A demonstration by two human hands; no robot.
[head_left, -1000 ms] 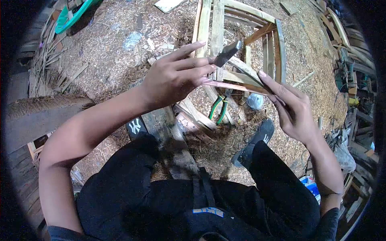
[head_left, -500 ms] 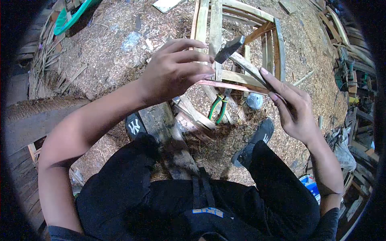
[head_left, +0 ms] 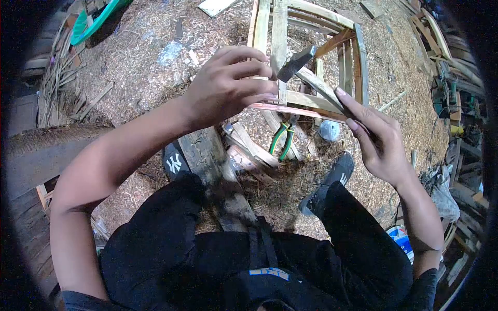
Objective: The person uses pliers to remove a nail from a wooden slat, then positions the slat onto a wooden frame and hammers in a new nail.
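Observation:
In my right hand (head_left: 378,135) is a hammer, its wooden handle gripped between thumb and fingers. The dark metal hammer head (head_left: 295,64) hangs over the near left part of a wooden slatted crate (head_left: 280,31). My left hand (head_left: 231,80) is just left of the hammer head, fingers curled and drawn together above the crate's slats. Whatever its fingertips hold, if anything, is hidden. A reddish slat (head_left: 301,111) runs along the crate's near side, below both hands. Pliers (head_left: 282,140) with green and black handles lie on the ground closer to me.
A thick wooden plank (head_left: 210,171) lies between my legs, beside wood offcuts (head_left: 251,145). A clear plastic bag (head_left: 329,130) sits near my right foot. Wood shavings cover the ground. Stacked wood (head_left: 461,57) lines the right side; a green curved object (head_left: 96,23) is at upper left.
My left hand has shifted very slightly, its fingers a little more curled. The hammer and my right hand stay nearly where they were.

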